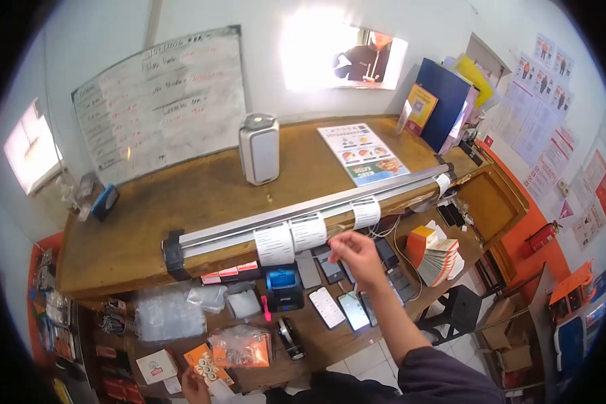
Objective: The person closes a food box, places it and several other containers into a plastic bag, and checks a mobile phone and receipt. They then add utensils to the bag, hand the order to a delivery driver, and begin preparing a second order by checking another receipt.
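Observation:
My right hand (358, 259) is raised over the desk, its fingers curled into a pinch just under the metal ticket rail (303, 212). Whatever the fingertips hold, if anything, I cannot tell. Printed paper slips hang from the rail: one (308, 231) left of the hand, another (366, 211) above it. Low in the view, my left hand (194, 388) is partly cut off, its fingers closed at the edge of a white paper slip (220, 390). Just above lies an orange printed packet (207, 363). Lit phones (326, 308) lie below my right forearm.
A blue-topped label printer (283, 286), a tape dispenser (290, 338), plastic bags (170, 313) and plastic-wrapped orange packets (242, 347) lie on the lower desk. A white box (157, 366) sits bottom left. Fanned orange-edged boxes (432, 256) stand right. The upper counter (182, 195) holds a speaker-like device (259, 149).

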